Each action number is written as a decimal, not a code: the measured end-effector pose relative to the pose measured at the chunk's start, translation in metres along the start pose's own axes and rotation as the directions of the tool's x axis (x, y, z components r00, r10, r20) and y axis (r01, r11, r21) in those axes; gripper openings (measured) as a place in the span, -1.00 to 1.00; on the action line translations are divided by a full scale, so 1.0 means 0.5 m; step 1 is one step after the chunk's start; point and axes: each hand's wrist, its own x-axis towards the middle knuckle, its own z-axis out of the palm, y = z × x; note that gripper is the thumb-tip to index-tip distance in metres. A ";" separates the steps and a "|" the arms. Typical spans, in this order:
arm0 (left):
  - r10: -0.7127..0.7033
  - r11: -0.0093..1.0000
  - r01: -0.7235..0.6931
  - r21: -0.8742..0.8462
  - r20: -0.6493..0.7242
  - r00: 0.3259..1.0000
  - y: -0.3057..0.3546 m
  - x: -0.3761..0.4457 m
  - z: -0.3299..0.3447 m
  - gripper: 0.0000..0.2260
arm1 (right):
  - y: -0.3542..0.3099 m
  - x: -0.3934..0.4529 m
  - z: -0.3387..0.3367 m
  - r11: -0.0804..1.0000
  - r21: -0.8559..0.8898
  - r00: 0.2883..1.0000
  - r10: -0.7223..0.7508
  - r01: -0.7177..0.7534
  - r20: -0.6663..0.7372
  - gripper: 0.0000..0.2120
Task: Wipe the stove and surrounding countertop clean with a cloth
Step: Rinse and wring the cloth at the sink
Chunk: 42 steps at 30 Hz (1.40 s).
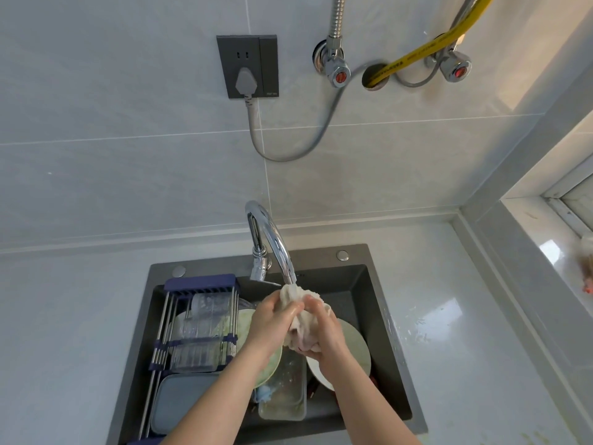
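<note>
A wet, bunched off-white cloth (301, 319) is gripped by both hands over the dark sink (378, 316), under the curved chrome tap (272, 239). Left hand (272, 322) and right hand (327, 335): fingers curled tight round it. Dishes below are partly hidden by the arms.

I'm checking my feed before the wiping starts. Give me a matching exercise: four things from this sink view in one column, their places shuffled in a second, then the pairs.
Things:
1. wet white cloth
2. curved chrome faucet
3. grey plug
4. clear plastic rectangular container

Places:
A. in the dark wall socket
B. on the back rim of the dark sink
C. on the sink floor, below the hands
D. gripped between the left hand and right hand, under the spout

Pairs: 1-D, 2-B, 3-A, 4-C
</note>
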 end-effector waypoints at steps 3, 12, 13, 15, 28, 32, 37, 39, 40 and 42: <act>-0.001 0.996 0.018 0.088 -0.184 0.983 -0.002 0.010 0.020 -0.83 | 0.014 0.010 0.022 0.989 -0.051 0.987 -0.145 0.141 -0.065 -0.69; -0.114 0.991 0.130 0.017 -0.369 0.922 0.025 0.057 0.019 -0.69 | -0.015 0.014 0.035 0.921 -0.222 0.946 -0.325 0.320 0.015 -0.59; -0.111 0.991 0.131 0.027 -0.384 0.917 0.024 0.062 0.017 -0.66 | -0.014 0.016 0.036 0.904 -0.258 0.938 -0.345 0.341 0.031 -0.57; -0.088 0.992 0.117 0.048 -0.400 0.912 0.027 0.071 0.012 -0.62 | -0.014 0.021 0.038 0.854 -0.300 0.902 -0.427 0.425 0.064 -0.60; -0.230 0.965 0.255 0.056 -0.282 0.931 0.017 0.081 0.001 -0.43 | 0.020 -0.003 0.029 0.817 -0.236 0.848 -0.526 0.527 0.071 -0.71; -0.404 0.913 0.378 -0.157 -0.213 0.890 0.017 0.079 0.012 -0.36 | 0.011 0.004 0.017 0.764 -0.259 0.807 -0.555 0.591 0.203 -0.62; -0.319 0.918 0.243 -0.313 -0.219 0.922 0.017 0.068 0.020 -0.83 | 0.021 0.031 -0.013 0.780 -0.319 0.842 -0.509 0.539 0.176 -0.30; -0.209 0.955 0.152 -0.253 -0.212 0.955 0.021 0.051 0.033 -0.79 | 0.020 0.042 -0.010 0.729 -0.390 0.821 -0.548 0.562 0.158 -0.55; -0.154 0.976 0.117 -0.185 -0.198 0.968 0.022 0.040 0.039 -0.74 | 0.015 0.042 -0.006 0.708 -0.434 0.819 -0.555 0.557 0.146 -0.67; -0.096 0.993 0.082 -0.087 -0.176 0.980 0.019 0.020 0.048 -0.61 | 0.012 0.043 -0.006 0.692 -0.492 0.832 -0.537 0.528 0.138 -0.87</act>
